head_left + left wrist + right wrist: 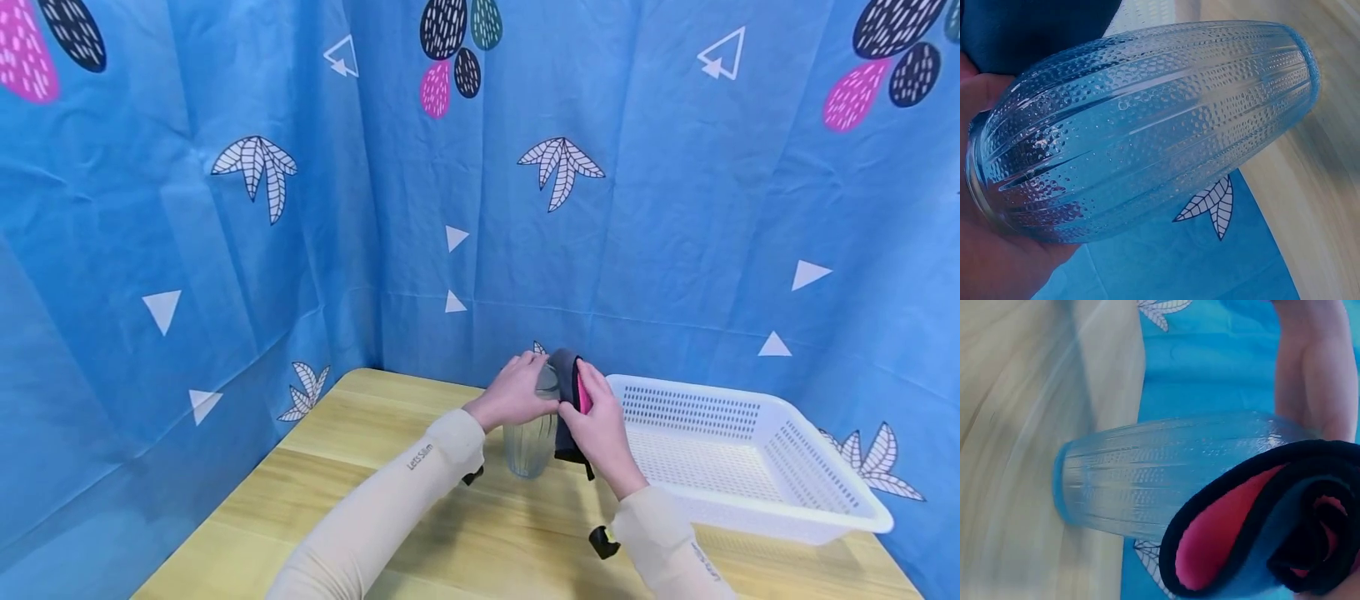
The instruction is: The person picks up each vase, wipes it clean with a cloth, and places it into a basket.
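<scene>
My left hand (517, 390) grips the top end of a clear ribbed glass vase (529, 446), its fingers around the rim. In the left wrist view the vase (1160, 131) shows a dimpled, fluted wall that narrows to its base. Whether that base touches the table, I cannot tell. Beside the vase, my right hand (602, 425) holds a rolled dark grey cloth (567, 417) with a pink inner face and black edging. The right wrist view shows the roll's layered end (1222, 531) in front of the vase (1135, 475). A short black strap hangs from its lower end.
A white perforated plastic basket (738, 508) sits at the right on the light wood table (315, 467). Patterned blue curtain (637, 250) hangs behind and to the left of the table.
</scene>
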`<state>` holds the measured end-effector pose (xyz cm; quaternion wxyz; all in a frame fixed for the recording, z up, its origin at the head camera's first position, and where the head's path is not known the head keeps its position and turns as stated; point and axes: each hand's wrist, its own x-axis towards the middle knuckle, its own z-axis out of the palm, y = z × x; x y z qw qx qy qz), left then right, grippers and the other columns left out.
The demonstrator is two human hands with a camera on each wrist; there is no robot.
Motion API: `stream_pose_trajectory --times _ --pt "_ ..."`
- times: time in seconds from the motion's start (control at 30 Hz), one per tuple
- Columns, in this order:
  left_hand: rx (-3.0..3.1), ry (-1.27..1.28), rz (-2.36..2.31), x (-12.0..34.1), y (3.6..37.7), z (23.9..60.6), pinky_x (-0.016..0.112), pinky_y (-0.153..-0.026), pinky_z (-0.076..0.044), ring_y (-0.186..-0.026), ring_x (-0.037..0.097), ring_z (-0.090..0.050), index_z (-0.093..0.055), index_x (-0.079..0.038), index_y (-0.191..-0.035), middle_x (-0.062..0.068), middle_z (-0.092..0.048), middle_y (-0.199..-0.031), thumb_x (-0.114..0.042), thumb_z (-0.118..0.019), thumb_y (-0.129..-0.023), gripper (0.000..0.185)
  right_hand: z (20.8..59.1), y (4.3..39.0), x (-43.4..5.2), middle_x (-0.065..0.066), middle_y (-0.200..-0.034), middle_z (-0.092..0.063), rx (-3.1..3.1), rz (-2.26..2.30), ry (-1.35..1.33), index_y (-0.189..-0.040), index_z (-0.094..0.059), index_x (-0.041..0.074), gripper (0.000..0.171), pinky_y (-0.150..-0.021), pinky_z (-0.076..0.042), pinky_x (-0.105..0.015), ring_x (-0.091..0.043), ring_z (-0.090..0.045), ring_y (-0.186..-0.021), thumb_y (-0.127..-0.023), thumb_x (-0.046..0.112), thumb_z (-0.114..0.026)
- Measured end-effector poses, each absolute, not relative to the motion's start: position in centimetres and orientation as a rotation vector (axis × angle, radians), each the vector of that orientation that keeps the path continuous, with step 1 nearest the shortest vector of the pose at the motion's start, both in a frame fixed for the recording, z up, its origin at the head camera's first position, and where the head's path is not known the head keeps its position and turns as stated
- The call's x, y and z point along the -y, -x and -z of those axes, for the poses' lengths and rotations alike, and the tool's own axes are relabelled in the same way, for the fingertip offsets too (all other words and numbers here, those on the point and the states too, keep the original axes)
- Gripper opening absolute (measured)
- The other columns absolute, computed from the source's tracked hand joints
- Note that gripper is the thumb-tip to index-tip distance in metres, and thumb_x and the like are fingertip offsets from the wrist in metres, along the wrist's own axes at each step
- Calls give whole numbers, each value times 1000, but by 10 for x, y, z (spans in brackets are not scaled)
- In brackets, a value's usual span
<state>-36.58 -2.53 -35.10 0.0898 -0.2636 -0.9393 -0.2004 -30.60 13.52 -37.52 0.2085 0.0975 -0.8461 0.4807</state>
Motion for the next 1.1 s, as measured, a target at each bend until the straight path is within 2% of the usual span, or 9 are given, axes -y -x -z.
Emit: stream_pose_trajectory --times 0.13,0.2,0.27,0.37,0.5,0.57,0.8,1.0,1.1 --pt "2807 790 602 27 365 350 42 -113 -39 -137 26 -44 -36 -9 -156 9 -45 -151 -50 -69 -88 86 384 310 -136 -16 -168 -15 2391 -1346 -310 -160 -29 23 76 -115 -32 -55 -39 -20 -152 -91 13 -58" --pt "2823 791 600 28 365 349 42 -114 -39 -139 26 -43 -35 -10 -157 9 -43 -153 -51 -69 -88 87 390 311 -138 -16 -168 -14 2407 -1343 -307 -161 -27 29 77 -113 -34 -55 -39 -21 -152 -92 12 -57" --pt "2829 791 608 28 365 349 42 -114 -39 -139 26 -43 -35 -10 -157 9 -43 -153 -51 -70 -88 87 395 314 -139 -17 -165 -24 2400 -1328 -310 -160 -28 31 79 -108 -39 -54 -38 -31 -148 -90 8 -57" --pt "2833 789 619 29 364 348 43 -115 -38 -140 27 -41 -35 -10 -157 9 -41 -154 -51 -70 -89 87 405 317 -139 -25 -151 -44 2406 -1222 -282 -160 -30 26 81 -97 -46 -53 -39 -51 -130 -88 2 -58" --pt "2832 797 669 29 363 348 44 -116 -36 -145 28 -37 -32 -11 -158 10 -38 -158 -50 -69 -89 88 425 320 -135 -35 -127 -56 2517 -1043 -162 -159 -33 14 77 -89 -50 -56 -43 -60 -108 -87 2 -59" --pt "2834 799 688 29 363 349 44 -116 -36 -146 28 -35 -31 -12 -159 9 -36 -159 -50 -69 -89 89 438 321 -132 -37 -122 -58 2620 -966 -119 -156 -36 7 73 -88 -50 -58 -46 -62 -105 -87 4 -60" --pt "2836 789 625 27 359 352 47 -115 -36 -145 28 -35 -30 -14 -159 7 -35 -159 -54 -65 -87 89 463 322 -131 -32 -142 -52 2772 -1111 -99 -154 -36 -2 68 -102 -45 -58 -46 -53 -128 -89 4 -57" --pt "2779 730 513 26 359 349 41 -102 -46 -125 27 -41 -38 -9 -154 11 -38 -143 -55 -69 -85 89 434 316 -131 -31 -148 -46 2585 -1309 -89 -157 -31 1 71 -104 -44 -54 -42 -51 -131 -89 1 -53" --pt "2793 721 453 26 360 347 39 -103 -46 -125 27 -43 -39 -7 -154 12 -39 -143 -59 -70 -85 92 415 312 -131 -33 -149 -44 2494 -1322 -70 -159 -30 7 75 -102 -44 -52 -42 -51 -129 -88 1 -54"
